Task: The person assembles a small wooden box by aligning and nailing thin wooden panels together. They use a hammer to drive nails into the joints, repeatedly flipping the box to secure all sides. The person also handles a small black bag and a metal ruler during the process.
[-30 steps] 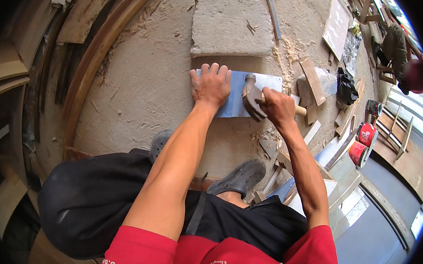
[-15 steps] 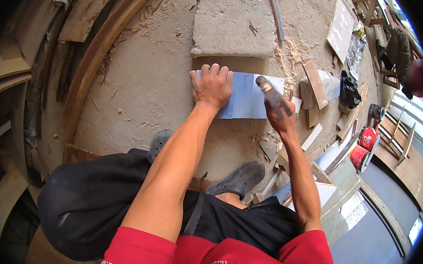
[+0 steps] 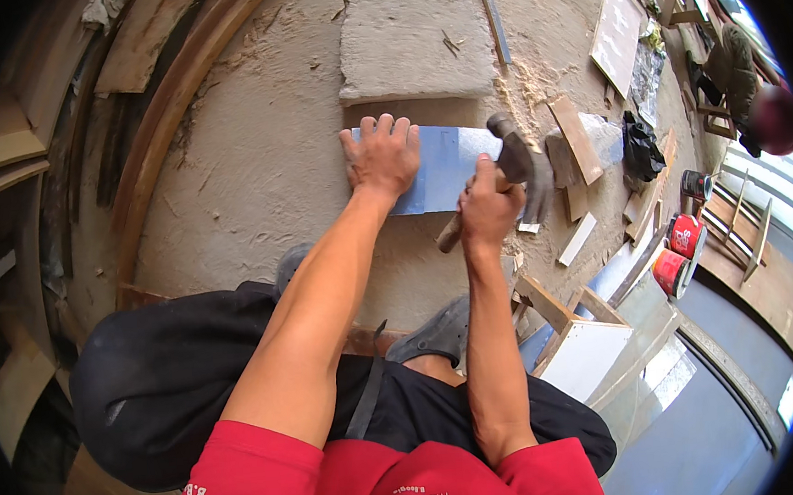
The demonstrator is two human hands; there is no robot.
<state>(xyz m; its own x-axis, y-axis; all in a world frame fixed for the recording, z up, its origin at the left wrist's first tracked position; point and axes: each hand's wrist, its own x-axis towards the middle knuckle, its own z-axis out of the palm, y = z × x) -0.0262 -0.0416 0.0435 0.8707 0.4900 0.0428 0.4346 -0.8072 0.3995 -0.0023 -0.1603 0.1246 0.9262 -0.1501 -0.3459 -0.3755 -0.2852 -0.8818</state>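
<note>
A blue-and-white flat board lies in front of me, just nearer than a rough concrete slab. My left hand grips its left part, with fingers bent over the far edge. In my right hand is a claw hammer, held by its wooden handle. Its dark metal head is at the board's right end, and the handle's butt sticks out to the lower left. From this angle I cannot tell whether the head touches the board.
Wood offcuts and a black plastic bag lie to the right. Red cans stand farther right. A white-sided wooden frame is near my right knee. Long timber curves along the left. Sawdust covers parts of the floor.
My right hand has moved left and turned the hammer, so its head now points right instead of the butt pointing up-left. The left hand keeps its place on the board.
</note>
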